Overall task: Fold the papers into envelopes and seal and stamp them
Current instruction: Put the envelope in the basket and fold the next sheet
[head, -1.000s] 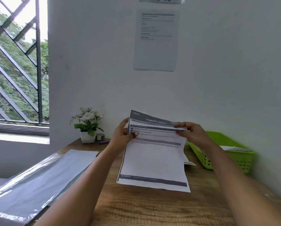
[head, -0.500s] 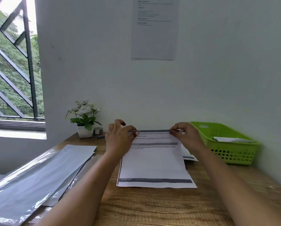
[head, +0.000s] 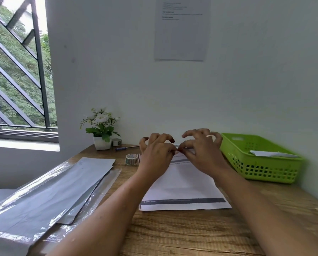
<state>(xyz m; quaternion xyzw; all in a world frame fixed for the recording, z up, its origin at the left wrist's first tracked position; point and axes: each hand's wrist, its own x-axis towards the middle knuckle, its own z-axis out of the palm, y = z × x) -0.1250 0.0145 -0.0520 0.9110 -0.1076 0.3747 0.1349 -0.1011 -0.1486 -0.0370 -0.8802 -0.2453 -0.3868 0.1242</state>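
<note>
**Q:** Where is the paper [head: 182, 183] now, and what has changed?

**A:** It lies flat on the wooden tabletop [head: 173, 233], in front of the person. Its printed grey band is along the near edge and its far edge is turned over into a narrow fold. A second ago the sheet was held up in the air. Half a second ago the hands were at the outer corners of that fold, and they have since come together at its middle. That suggests the first fold is being creased, so the task is at an early stage. Nothing is sealed or stamped yet.

**Q:** How are the hands placed?

**A:** Both forearms reach forward over the sheet. The left hand [head: 157, 154] and right hand [head: 202, 152] meet at the centre of the far edge. Each pinches the folded edge between thumb and forefinger, with the other fingers arched above it. The right hand wears a ring.

**Q:** What else is nearby?

**A:** A tape roll [head: 131, 159] sits just left of the paper. Grey plastic mailers [head: 49, 191] lie further left, and a green basket [head: 261, 163] holding a folded sheet stands to the right.
</note>
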